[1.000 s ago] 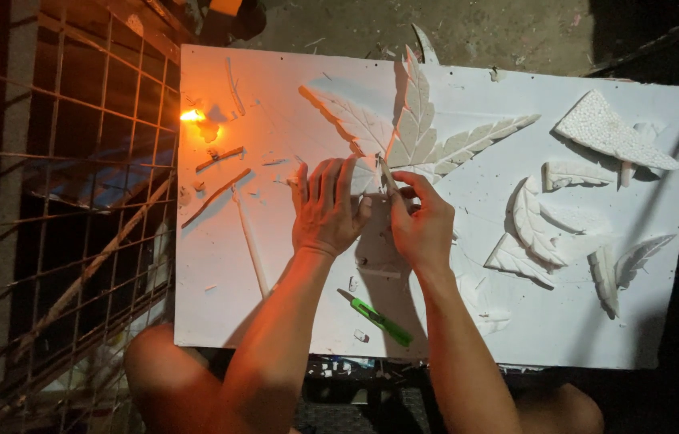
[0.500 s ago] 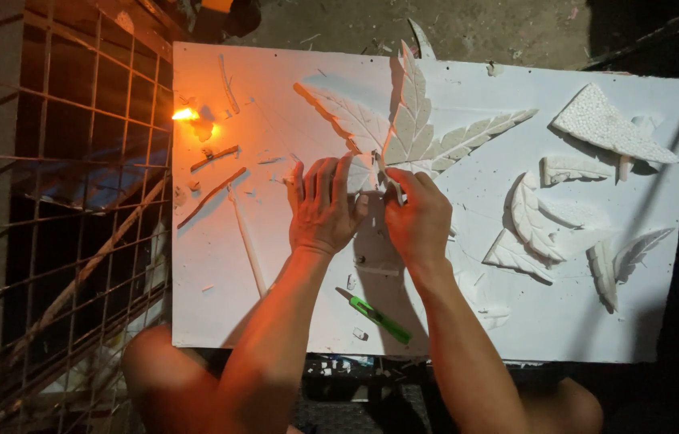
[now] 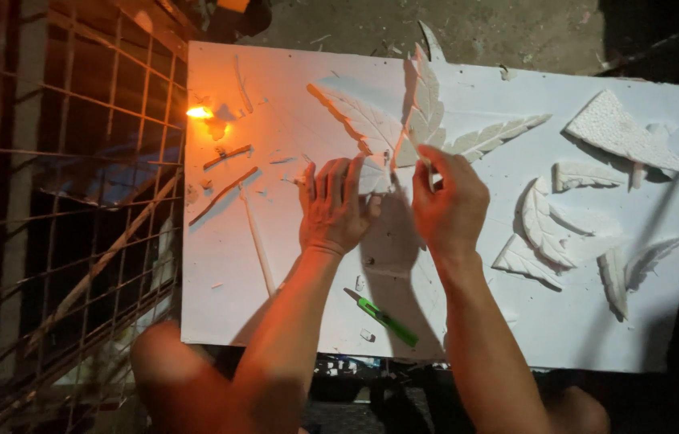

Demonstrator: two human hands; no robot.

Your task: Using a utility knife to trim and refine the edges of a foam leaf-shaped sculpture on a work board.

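A large white board (image 3: 275,289) lies flat in front of me. On its upper middle sits a white carved leaf relief (image 3: 424,120) with several pointed lobes. My left hand (image 3: 335,205) lies palm down on the board, fingers spread, touching the base of the leaf. My right hand (image 3: 448,201) is beside it, fingers pinched on a thin stick-like tool (image 3: 426,165) near the leaf's stem. My hands hide the lowest part of the leaf.
Several loose white leaf pieces (image 3: 544,225) and a triangular textured piece (image 3: 621,128) lie at the right. A green-handled knife (image 3: 384,319) rests near the front edge. A small flame (image 3: 199,112) burns at the upper left. A wire mesh (image 3: 66,201) stands to the left.
My view has shifted slightly. Both hands stay at the base of the leaf, and the right hand has lifted its fingers a little around the thin tool.
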